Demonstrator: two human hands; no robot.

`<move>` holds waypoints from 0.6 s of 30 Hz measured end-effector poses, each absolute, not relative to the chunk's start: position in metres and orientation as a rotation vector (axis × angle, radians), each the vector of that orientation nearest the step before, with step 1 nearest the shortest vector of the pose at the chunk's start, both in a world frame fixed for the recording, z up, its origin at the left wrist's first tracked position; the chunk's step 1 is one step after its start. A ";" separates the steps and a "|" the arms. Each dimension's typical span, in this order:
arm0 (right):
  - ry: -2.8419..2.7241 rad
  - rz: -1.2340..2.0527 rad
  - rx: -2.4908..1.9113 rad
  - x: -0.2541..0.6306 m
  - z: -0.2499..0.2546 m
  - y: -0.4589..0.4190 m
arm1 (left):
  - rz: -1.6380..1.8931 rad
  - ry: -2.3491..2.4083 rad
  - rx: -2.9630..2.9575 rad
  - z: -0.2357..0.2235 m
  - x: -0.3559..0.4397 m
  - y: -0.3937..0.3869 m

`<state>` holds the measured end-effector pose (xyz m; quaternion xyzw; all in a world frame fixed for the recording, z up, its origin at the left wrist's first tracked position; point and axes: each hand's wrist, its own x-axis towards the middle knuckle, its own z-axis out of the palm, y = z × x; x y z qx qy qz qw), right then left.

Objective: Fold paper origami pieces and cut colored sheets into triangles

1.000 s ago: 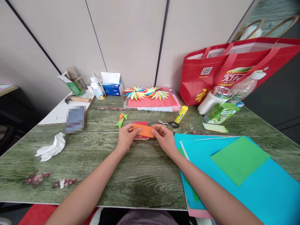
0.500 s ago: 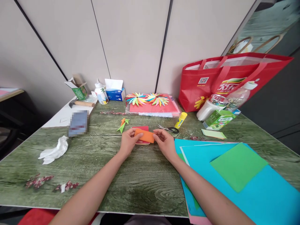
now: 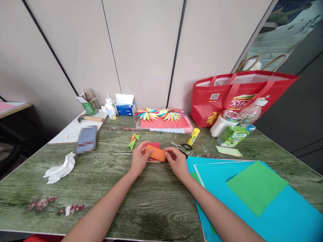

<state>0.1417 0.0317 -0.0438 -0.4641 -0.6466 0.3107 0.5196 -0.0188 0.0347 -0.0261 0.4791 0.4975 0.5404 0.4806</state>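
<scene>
One orange paper rectangle (image 3: 155, 153) is pinched at its ends by the left hand (image 3: 139, 159) and the right hand (image 3: 176, 162), thumbs closed to the fingers, just over a small red-topped paper stack (image 3: 154, 145) on a green, wood-grained table (image 3: 141, 205) printed with reddish blossoms (image 3: 41, 203). Pale wall panels (image 3: 143, 50) with dark seams (image 3: 176, 53) rise beyond the table; another tabletop (image 3: 12, 110) shows at far left, and a red bag (image 3: 204, 104) stands at right.

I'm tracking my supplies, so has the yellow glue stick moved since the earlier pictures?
No: the glue stick keeps its place on the table, beside the scissors; the camera's view has shifted.
</scene>
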 end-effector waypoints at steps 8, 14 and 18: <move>-1.678 0.557 -0.978 0.115 -0.005 0.104 | 1.350 1.288 1.146 -0.040 -0.017 0.038; -1.674 0.696 -1.032 0.035 0.030 0.235 | 1.408 1.411 1.173 -0.046 -0.022 0.037; -1.670 0.731 -1.134 -0.023 0.033 0.294 | 1.474 1.533 1.241 -0.047 -0.023 0.036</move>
